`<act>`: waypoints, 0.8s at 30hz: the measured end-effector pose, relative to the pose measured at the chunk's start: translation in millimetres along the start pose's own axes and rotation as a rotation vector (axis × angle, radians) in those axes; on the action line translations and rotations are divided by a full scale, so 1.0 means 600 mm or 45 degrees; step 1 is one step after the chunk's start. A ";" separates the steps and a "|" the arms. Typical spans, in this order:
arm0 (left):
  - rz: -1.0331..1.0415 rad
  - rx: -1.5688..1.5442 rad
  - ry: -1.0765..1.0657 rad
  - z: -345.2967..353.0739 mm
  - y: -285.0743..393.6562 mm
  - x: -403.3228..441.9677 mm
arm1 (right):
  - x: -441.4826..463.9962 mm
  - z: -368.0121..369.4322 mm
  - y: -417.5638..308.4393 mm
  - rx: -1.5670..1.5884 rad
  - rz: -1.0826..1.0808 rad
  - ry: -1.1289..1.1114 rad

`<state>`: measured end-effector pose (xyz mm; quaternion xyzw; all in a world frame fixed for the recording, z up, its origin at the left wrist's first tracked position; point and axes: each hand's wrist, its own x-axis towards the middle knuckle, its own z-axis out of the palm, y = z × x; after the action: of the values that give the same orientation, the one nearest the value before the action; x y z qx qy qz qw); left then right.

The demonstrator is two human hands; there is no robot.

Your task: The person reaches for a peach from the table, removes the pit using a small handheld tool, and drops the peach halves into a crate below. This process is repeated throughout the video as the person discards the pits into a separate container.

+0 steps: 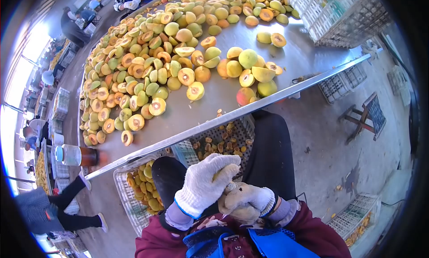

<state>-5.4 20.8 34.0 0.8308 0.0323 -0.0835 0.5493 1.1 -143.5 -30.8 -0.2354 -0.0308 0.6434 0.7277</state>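
Observation:
Both hands wear whitish knit gloves and meet in front of my chest, over my lap. My left hand (203,182) has its fingers curled; a yellowish patch shows between them, perhaps fruit or a stain. Closed and stained brown, my right hand (248,202) sits just below and to the right, touching or nearly touching the left. A small greyish tip shows between the hands, too hidden to name. Beyond them, halved yellow-green stone fruits (147,75) lie heaped on a metal table (196,113), some with pits showing.
Between my knees stands a crate (183,153) with pits and fruit scraps. Another crate (123,186), at left, holds fruit halves. A jar (71,155) of dark liquid rests near the table corner. A white crate (344,21), a stool (368,115) and other people are around.

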 end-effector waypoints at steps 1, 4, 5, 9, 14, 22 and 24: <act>0.205 0.253 0.007 -0.002 0.003 0.000 | -0.005 0.003 -0.004 0.132 0.050 -0.145; 0.538 0.293 0.036 -0.003 -0.010 0.007 | -0.011 -0.003 -0.005 0.138 0.045 -0.221; 0.539 0.293 0.035 -0.002 -0.012 0.008 | -0.012 -0.001 -0.007 0.137 0.044 -0.220; 0.282 0.193 -0.047 0.002 -0.013 0.013 | -0.009 0.003 0.000 0.089 -0.003 -0.088; 0.125 0.293 -0.117 0.000 0.014 0.016 | -0.012 0.000 -0.003 0.184 0.062 -0.145; 0.185 -0.668 -0.058 0.027 -0.023 -0.001 | -0.012 0.000 0.005 0.240 -0.069 -0.260; -0.142 -0.879 -0.030 0.030 -0.022 -0.009 | -0.010 -0.003 0.006 0.197 -0.048 -0.219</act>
<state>-14.6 9.4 16.0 0.5920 0.0974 -0.1071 0.7928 -2.6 -149.5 -32.2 -0.1219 -0.0478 0.6479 0.7504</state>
